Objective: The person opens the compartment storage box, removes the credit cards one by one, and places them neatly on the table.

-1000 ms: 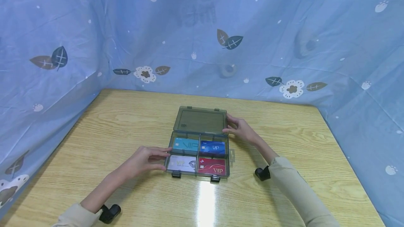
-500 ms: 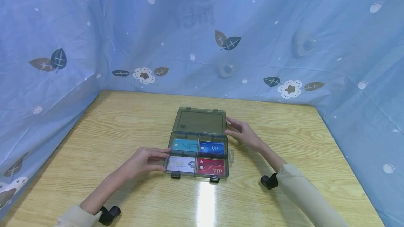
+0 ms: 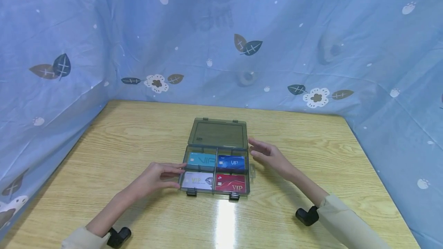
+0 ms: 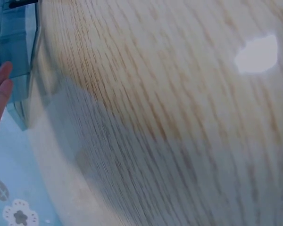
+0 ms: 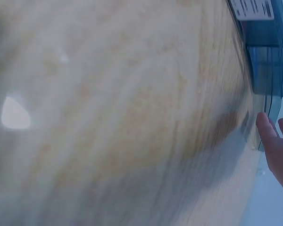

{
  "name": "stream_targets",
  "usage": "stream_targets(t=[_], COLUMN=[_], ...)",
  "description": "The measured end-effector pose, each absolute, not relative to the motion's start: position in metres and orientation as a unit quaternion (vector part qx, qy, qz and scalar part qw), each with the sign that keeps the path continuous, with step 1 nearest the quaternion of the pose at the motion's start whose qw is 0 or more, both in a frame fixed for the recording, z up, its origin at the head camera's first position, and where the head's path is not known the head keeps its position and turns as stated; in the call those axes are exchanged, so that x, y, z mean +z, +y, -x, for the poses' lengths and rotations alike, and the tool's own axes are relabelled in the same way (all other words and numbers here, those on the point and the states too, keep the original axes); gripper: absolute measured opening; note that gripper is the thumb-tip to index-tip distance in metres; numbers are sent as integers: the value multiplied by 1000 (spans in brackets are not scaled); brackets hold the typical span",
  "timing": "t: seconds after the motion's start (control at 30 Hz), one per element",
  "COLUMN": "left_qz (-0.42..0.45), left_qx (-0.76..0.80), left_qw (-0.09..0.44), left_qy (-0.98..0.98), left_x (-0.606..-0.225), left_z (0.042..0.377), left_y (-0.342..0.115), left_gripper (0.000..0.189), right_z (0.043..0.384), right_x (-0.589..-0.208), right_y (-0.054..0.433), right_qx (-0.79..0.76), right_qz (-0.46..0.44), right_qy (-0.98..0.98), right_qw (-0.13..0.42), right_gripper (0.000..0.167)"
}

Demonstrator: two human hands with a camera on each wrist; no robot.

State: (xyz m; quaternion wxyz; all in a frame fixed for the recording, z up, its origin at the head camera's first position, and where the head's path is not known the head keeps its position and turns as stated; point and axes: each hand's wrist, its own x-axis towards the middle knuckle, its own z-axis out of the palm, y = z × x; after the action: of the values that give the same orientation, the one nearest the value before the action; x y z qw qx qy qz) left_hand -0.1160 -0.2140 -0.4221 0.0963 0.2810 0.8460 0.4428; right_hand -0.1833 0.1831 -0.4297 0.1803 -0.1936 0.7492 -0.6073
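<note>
On the table lies a smoky clear plastic box [image 3: 214, 193], its lid [image 3: 218, 134] folded flat to the back. Dividers split it into compartments, with a turquoise VIP card [image 3: 200, 159] at back left, a blue VIP card [image 3: 231, 162] at back right, a white VIP card [image 3: 197, 180] at front left and a red VIP card [image 3: 230, 183] at front right. My left hand [image 3: 155, 176] rests its fingertips against the box's left side. At the right, my right hand [image 3: 273, 160] holds nothing; its loosely bent fingers are right beside the edge near the hinge.
Two black latches, left [image 3: 191, 192] and right [image 3: 234, 196], project from the box's front. A clear hanging tab [image 3: 253, 171] sticks out on its right. The wooden table [image 3: 138, 126] is bounded by blue patterned cloth [image 3: 207, 49]. A white label [image 5: 253, 9] shows in the right wrist view.
My right hand has come off the lid's right edge and moved toward me and slightly rightward. My left hand has stayed against the box. The lid remains laid back.
</note>
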Motion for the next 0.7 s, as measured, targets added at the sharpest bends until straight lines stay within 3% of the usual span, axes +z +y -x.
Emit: stream_targets(t=[0.13,0.43,0.7], left_qz=[-281,-272,-266], left_qx=[441,445,441], left_qw=[97,109,112], left_qy=[847,846,850], left_x=[-421,-417,-416], left_z=[115,114,113], left_y=[-214,-213,-213], left_gripper=[44,44,45], right_z=[174,153,133], right_x=[-428,-426,-421], right_y=[186,190,195], right_qx=[-616,-649,-656], right_qz=[186,176,162], right_qy=[743,731,725], right_qw=[183,119,135], right_gripper=[54,41,39])
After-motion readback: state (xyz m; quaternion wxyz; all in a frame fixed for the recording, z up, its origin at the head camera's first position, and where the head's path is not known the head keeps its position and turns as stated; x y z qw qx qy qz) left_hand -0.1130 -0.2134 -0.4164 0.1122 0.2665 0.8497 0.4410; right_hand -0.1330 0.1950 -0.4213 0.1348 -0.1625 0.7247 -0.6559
